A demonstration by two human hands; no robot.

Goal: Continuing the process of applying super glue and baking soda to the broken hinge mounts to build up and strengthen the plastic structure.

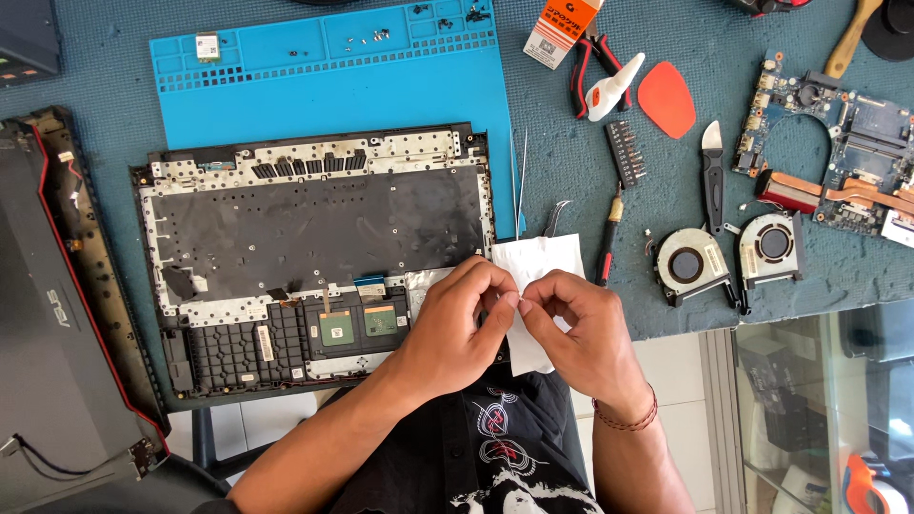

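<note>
My left hand (pixel 457 324) and my right hand (pixel 571 328) meet at the table's near edge, fingertips pinched together on something small at the left edge of a white sheet (pixel 541 266). What they pinch is too small to make out. The sheet lies under both hands, beside the right end of an opened laptop base (pixel 314 228), whose dark inner plate faces up. A small pair of tweezers (pixel 557 211) rests just above the sheet.
A blue work mat (pixel 333 67) with screws lies behind the laptop base. On the right sit two round fans (pixel 728 259), a circuit board (pixel 838 152), a screwdriver (pixel 609 238), a bit holder (pixel 628 152), a knife, red pliers and an orange pick. A laptop cover (pixel 57 314) lies at the left.
</note>
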